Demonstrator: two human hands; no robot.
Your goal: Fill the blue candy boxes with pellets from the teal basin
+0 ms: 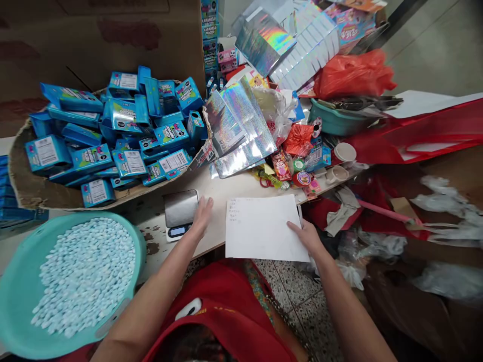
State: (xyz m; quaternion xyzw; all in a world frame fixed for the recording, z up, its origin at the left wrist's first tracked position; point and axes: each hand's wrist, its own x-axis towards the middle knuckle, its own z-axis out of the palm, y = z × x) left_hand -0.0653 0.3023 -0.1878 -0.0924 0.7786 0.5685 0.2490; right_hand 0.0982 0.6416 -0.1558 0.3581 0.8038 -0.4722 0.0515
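My right hand grips the right edge of a white sheet of paper, thumb on top. A few faint handwritten lines show at the sheet's upper left. What looks like a white pen sticks out by that hand. My left hand holds nothing; its fingers stretch forward, slightly blurred, over or beside the right edge of a small digital scale. The scale has a bare metal plate and a little display whose reading I cannot make out.
A turquoise tub of pale blue candies stands at the left. Behind it, a cut-down carton holds many blue candy boxes. Holographic sheets, a red bag, a teal basin and cups crowd the right.
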